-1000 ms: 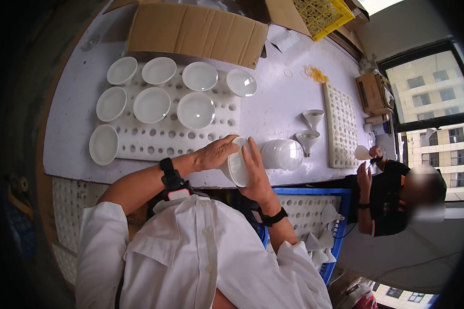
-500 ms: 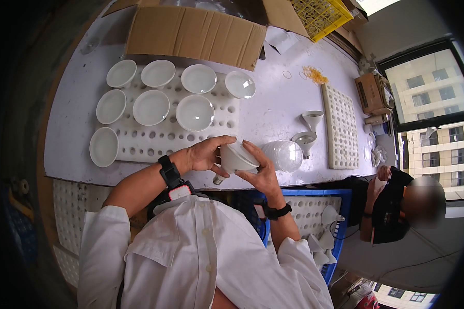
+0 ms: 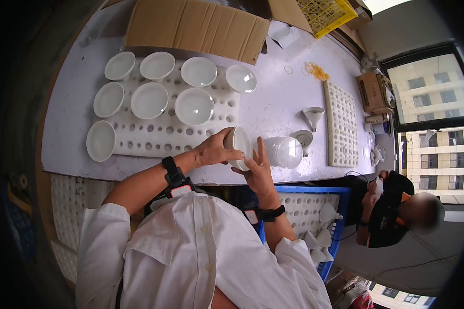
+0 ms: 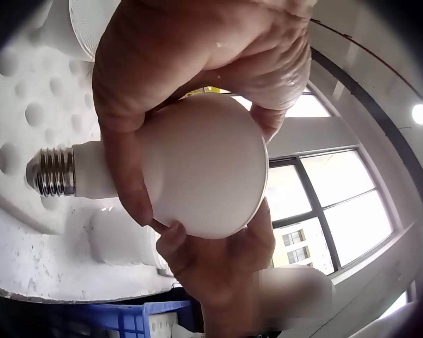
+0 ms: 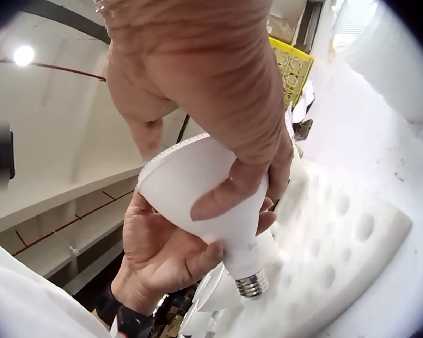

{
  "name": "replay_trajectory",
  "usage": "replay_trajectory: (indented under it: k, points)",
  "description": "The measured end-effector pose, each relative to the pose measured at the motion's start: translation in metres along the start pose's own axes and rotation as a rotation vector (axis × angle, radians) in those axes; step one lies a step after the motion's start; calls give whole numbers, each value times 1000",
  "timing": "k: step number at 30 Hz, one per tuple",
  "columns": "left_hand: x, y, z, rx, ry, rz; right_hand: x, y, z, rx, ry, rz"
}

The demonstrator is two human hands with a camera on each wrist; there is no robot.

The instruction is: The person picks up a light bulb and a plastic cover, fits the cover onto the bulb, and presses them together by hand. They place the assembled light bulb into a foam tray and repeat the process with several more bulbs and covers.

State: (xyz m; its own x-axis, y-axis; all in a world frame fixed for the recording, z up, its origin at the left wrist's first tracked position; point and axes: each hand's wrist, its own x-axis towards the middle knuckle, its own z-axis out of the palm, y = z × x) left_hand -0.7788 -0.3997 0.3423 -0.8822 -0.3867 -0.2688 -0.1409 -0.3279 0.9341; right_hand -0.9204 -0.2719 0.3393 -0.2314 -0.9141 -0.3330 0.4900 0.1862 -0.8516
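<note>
Both hands hold one white lamp bulb (image 3: 239, 146) just above the table's near edge. The left hand (image 3: 214, 150) grips its wide body (image 4: 204, 169) with fingers and thumb curled round it, and the metal screw base (image 4: 55, 171) sticks out to the side. From the other side the right hand (image 3: 258, 170) clasps the bulb (image 5: 204, 190), thumb pressed on the cone. In the right wrist view the screw base (image 5: 252, 284) points down over a holed foam tray (image 5: 338, 232).
A white foam tray (image 3: 160, 135) carries several round lamps. A stack of domed covers (image 3: 282, 151) lies beside the hands, with two funnel-shaped housings (image 3: 313, 116) and a second foam tray (image 3: 340, 123) beyond. A cardboard box (image 3: 196, 26) stands at the back; a blue crate (image 3: 314, 193) and another person (image 3: 397, 206) are at right.
The bulb has been turned in both hands, from base pointing down toward the body to lying sideways, and lifted slightly farther over the table. The person at right has shifted.
</note>
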Motion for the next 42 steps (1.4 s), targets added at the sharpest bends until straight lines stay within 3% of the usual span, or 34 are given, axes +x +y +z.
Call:
replay_trajectory:
  k: [1, 3, 19, 23, 25, 29, 31, 32, 34, 35, 37, 42]
  points:
    - [1, -6, 2, -3, 0, -1, -1, 1, 2, 65, 21, 8]
    - [4, -15, 8, 318, 135, 232, 0, 7, -2, 103, 13, -3]
    - [-1, -10, 9, 535, 175, 239, 5, 16, 6, 140, 7, -138]
    - [-3, -9, 0, 264, 87, 306, 4, 12, 11, -37, 54, -226]
    - [-2, -8, -3, 176, 54, 327, 3, 4, 12, -533, 116, -435]
    - [-3, -10, -7, 17, 76, 326, 0, -2, 16, -520, 121, -511]
    - [-2, -11, -10, -78, 58, 310, -1, -4, 17, -269, 174, -429]
    - [-3, -14, -11, -131, 46, 296, 0, -5, 14, -262, 184, -438]
    - [-5, -16, -9, -173, 21, 273, 0, -7, 9, -390, 93, -279]
    - [-6, -15, -9, -150, 44, 280, -1, -5, 12, -378, 104, -286]
    - [-7, -13, -8, -113, 51, 280, -5, -3, 22, -515, 96, -473]
    - [-9, -19, -1, -44, 164, 344, -7, 0, 16, -501, 64, -460]
